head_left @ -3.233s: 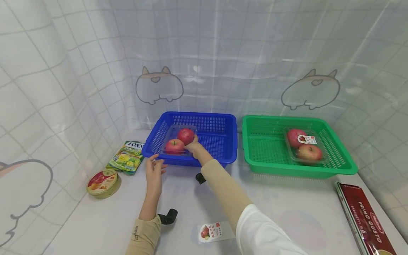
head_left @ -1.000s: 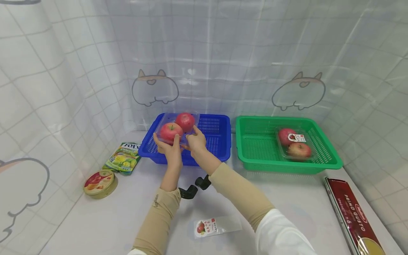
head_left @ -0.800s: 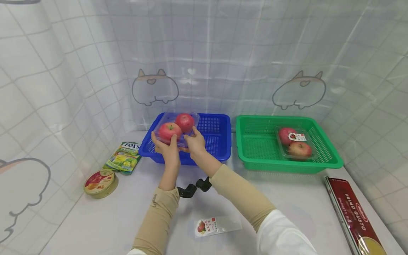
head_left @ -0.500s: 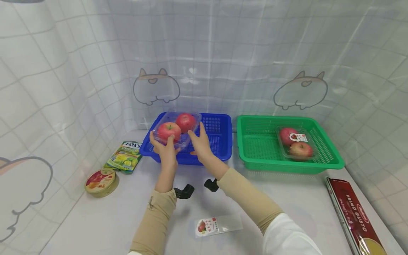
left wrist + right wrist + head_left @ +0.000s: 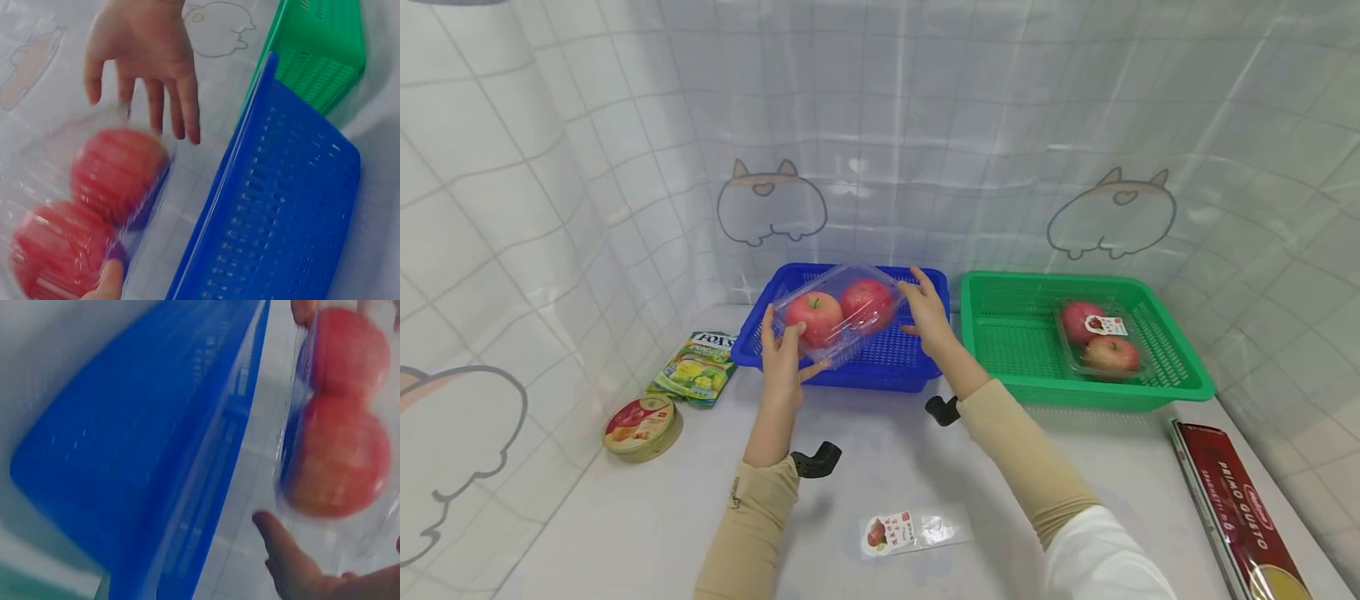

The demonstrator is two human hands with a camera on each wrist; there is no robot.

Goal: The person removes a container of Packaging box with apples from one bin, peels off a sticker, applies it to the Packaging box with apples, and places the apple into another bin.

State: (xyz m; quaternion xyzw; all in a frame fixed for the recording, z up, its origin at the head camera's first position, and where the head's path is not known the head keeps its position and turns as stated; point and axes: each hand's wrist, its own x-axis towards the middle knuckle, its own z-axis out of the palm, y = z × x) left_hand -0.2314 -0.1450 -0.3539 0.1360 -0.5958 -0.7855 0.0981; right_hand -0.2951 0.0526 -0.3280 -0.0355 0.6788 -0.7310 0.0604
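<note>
A clear plastic box with two red apples [image 5: 815, 319] in it is held tilted above the blue basket [image 5: 910, 354]. My left hand [image 5: 782, 362] grips the box's left end, thumb over the near side and fingers beneath. Beside the box's right end is my right hand [image 5: 931, 321], fingers spread and apart from it; in the left wrist view the right hand [image 5: 147, 62] has its fingers stretched toward the box. The right wrist view, blurred, shows the thumb clear of the apples [image 5: 337, 456].
A green basket [image 5: 1007, 392] to the right holds another apple box [image 5: 1108, 354] with a label. On the table lie a clear strip with an apple label [image 5: 891, 533], a spaghetti box [image 5: 1236, 500], a round tin [image 5: 642, 427] and a Fox's bag [image 5: 696, 371].
The apple box was lifted out of the blue basket, then turned and shifted right. My right hand has let go of it and moved to the right; my left hand keeps its grip.
</note>
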